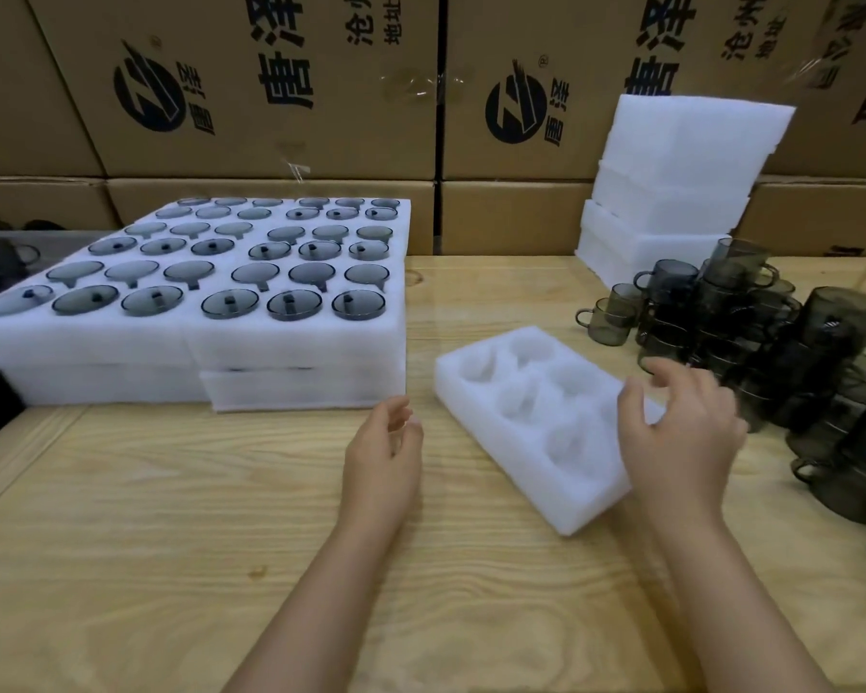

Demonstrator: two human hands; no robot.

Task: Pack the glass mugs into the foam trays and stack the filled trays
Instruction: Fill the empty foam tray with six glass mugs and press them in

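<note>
Empty tray (501, 457) slants across the tabletop (221, 492), mugs (751, 332) piled to its right.
Right hand (681, 432), over the tray's near end, is nearer them than the left hand (383, 452); both grips slack, empty.

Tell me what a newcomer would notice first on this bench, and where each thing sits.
The block of filled foam trays at left, dark mugs seated in rows of pockets. Then the pile of loose smoky mugs at right, a stack of white foam behind it. In the middle an empty foam tray lies askew, the right hand over its near edge, the left hand beside it, both holding nothing.
</note>
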